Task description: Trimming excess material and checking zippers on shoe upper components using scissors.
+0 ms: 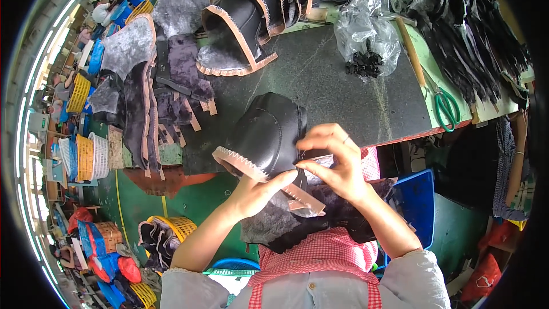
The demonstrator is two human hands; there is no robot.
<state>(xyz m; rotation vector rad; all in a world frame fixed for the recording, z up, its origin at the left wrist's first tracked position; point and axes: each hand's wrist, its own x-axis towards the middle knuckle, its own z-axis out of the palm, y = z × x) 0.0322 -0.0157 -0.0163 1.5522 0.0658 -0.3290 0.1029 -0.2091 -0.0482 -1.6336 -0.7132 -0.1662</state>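
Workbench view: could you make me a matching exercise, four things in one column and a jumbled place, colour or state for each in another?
Column one:
1. Scissors
2. Plastic bag
3. Nearest boot upper
4. Apron

Column two:
A. Red-and-white checked
B. In the left hand, with the right hand at its edge
C. Green-handled, near the bench's right end
D. Clear and crumpled

Pairs: 1-C, 2-D, 3-B, 4-A.

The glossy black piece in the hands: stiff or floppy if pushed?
The glossy black piece would probably bend yet hold some form, given its rounded, bulging shape. Its smooth, shiny face may feel slippery. The tan edging could flex too, since it curves.
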